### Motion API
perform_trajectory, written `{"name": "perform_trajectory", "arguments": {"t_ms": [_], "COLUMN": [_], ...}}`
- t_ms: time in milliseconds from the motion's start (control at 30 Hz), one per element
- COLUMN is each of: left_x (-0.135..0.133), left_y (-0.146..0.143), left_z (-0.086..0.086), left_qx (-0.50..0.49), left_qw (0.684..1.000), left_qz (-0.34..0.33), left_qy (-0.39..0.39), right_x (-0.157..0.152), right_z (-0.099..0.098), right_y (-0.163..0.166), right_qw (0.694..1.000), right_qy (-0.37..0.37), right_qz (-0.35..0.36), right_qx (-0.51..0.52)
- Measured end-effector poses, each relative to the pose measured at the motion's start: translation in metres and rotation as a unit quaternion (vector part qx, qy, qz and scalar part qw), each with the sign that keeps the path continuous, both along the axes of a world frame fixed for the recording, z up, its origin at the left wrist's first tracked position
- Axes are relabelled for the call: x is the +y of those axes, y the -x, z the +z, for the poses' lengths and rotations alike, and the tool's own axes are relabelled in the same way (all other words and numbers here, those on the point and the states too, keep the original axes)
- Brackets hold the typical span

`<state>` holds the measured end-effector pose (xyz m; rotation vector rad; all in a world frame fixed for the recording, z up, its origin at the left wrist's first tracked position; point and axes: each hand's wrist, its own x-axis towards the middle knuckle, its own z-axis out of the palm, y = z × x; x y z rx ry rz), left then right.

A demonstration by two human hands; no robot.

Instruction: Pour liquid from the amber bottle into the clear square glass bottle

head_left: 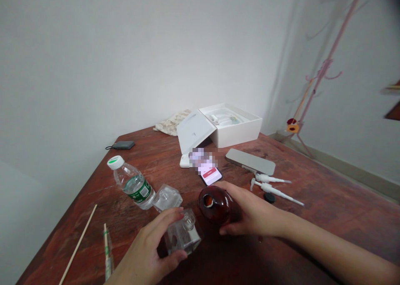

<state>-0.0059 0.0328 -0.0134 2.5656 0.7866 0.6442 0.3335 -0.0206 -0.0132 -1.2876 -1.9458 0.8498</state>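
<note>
My right hand is wrapped round a dark reddish-brown bottle, whose uncapped mouth faces up toward me. My left hand curves round the left side of a clear square bottle, thumb in front and fingers behind. This bottle has an open neck and stands just left of the brown one. Behind it is a second clear square bottle. A water bottle with a white cap and green label stands beside that, to the left.
Two white pump heads and a black cap lie at right, near a silver-grey case. Farther back are a lit phone and an open white box. A wooden stick and wrapped chopsticks lie at left.
</note>
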Motion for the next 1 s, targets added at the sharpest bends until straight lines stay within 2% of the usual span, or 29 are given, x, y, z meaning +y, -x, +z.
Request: {"name": "perform_trajectory", "arguments": {"t_ms": [1000], "left_x": [0.0011], "left_y": [0.0003], "left_z": [0.0002], "left_qx": [-0.004], "left_qw": [1.000], "left_qz": [-0.002], "left_qy": [-0.007], "right_x": [-0.0004], "right_z": [0.0005], "right_y": [0.0000], "right_qw": [1.000], "right_qy": [-0.002], "right_qz": [-0.002], "right_qx": [-0.002]}}
